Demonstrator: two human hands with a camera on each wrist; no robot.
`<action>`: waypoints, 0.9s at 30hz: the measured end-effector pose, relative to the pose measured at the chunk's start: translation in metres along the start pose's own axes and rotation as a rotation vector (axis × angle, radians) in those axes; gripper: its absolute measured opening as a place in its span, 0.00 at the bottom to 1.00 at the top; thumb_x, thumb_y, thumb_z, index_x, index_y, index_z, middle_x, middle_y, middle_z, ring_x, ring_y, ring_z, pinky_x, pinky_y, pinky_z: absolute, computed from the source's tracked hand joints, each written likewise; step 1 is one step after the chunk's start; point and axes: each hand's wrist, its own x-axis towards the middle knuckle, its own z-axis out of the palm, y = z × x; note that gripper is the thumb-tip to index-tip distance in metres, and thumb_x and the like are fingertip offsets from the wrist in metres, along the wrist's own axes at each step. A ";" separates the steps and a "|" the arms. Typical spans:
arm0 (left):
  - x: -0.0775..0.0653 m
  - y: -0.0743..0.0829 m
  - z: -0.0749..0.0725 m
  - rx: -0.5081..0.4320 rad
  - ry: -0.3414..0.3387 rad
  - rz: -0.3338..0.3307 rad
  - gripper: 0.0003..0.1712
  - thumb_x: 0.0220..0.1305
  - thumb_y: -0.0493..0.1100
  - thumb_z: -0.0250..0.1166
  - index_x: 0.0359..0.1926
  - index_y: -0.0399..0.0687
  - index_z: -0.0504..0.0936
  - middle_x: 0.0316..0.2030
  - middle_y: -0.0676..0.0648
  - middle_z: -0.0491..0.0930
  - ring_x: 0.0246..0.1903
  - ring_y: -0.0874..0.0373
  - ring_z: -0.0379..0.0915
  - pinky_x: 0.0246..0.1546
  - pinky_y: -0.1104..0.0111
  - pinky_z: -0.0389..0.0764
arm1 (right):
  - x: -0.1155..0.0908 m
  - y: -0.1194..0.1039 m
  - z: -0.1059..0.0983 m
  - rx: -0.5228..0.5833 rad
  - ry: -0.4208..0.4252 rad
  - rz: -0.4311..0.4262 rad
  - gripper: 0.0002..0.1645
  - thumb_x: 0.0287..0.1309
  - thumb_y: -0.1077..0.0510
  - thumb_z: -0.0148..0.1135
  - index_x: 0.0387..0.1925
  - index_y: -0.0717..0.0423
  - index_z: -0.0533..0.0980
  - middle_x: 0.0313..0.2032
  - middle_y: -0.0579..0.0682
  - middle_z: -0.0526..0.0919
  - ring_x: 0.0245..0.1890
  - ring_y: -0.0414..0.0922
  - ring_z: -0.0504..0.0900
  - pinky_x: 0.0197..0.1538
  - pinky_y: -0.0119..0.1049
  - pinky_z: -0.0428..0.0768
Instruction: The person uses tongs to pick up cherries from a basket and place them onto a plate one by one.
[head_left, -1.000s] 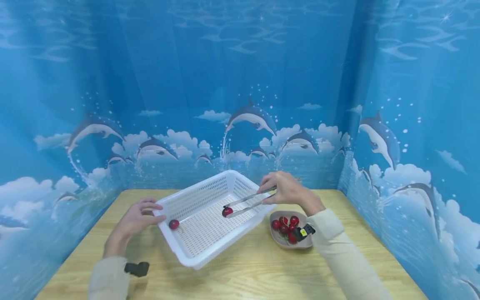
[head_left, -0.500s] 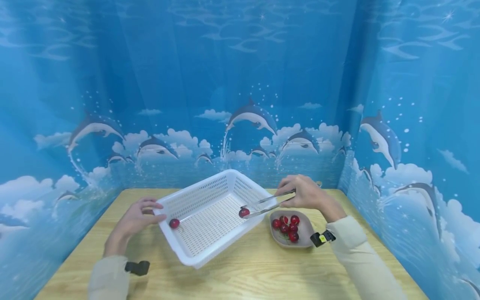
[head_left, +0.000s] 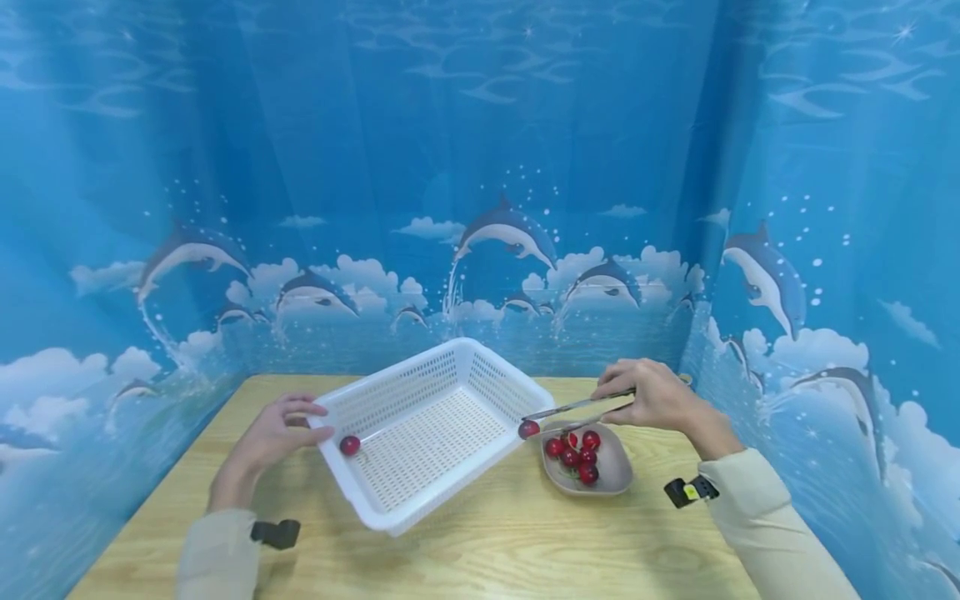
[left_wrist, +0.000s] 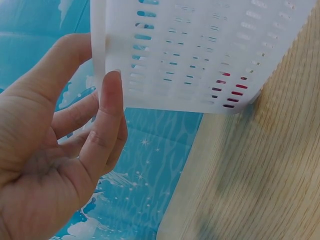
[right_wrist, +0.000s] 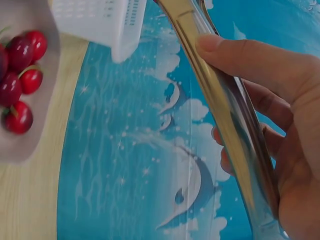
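Note:
My left hand (head_left: 272,440) pinches the left rim of a white slotted plastic basket (head_left: 431,454), with thumb and fingers on either side of the rim in the left wrist view. One dark red cherry (head_left: 349,446) lies in the basket's left corner. My right hand (head_left: 651,398) grips metal tongs (right_wrist: 227,107). Between their tips, in the head view, sits a cherry (head_left: 528,429) at the basket's right rim, beside the bowl. The right wrist view does not show the tips. A beige bowl (head_left: 618,471) to the right holds several cherries (head_left: 571,457), some with stems.
Basket and bowl stand on a light wooden table (head_left: 495,550). A blue curtain (head_left: 375,192) with printed dolphins borders the table at the back and both sides. Black straps with small cameras sit at both wrists.
My right hand has moved right, carrying the tongs and the cherry from over the basket's middle to its right rim. The left hand and the basket have stayed in place.

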 end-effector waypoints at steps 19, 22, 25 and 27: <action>0.001 -0.001 0.000 0.002 0.001 0.025 0.39 0.60 0.53 0.76 0.63 0.33 0.76 0.76 0.32 0.57 0.67 0.29 0.67 0.62 0.42 0.80 | -0.043 0.028 -0.009 -0.016 0.007 0.080 0.15 0.45 0.56 0.83 0.38 0.43 0.90 0.39 0.42 0.88 0.38 0.44 0.84 0.35 0.38 0.84; 0.001 -0.001 0.000 0.005 0.000 0.030 0.38 0.60 0.52 0.76 0.63 0.32 0.76 0.76 0.31 0.57 0.67 0.29 0.67 0.61 0.43 0.81 | -0.051 0.032 -0.011 -0.017 0.002 0.111 0.16 0.44 0.55 0.84 0.38 0.44 0.90 0.40 0.44 0.89 0.39 0.45 0.86 0.35 0.38 0.85; 0.001 0.000 0.000 0.006 0.003 0.022 0.38 0.60 0.52 0.76 0.63 0.32 0.76 0.76 0.31 0.57 0.67 0.30 0.67 0.62 0.42 0.81 | -0.058 0.036 -0.010 -0.013 0.002 0.118 0.16 0.44 0.55 0.84 0.38 0.45 0.90 0.41 0.46 0.89 0.37 0.44 0.86 0.34 0.37 0.85; 0.001 0.000 0.000 0.007 0.003 0.019 0.38 0.60 0.52 0.76 0.63 0.32 0.76 0.76 0.31 0.57 0.67 0.30 0.67 0.62 0.42 0.80 | -0.062 0.040 -0.009 -0.009 0.006 0.116 0.15 0.44 0.55 0.84 0.38 0.45 0.90 0.40 0.46 0.89 0.36 0.43 0.86 0.33 0.36 0.85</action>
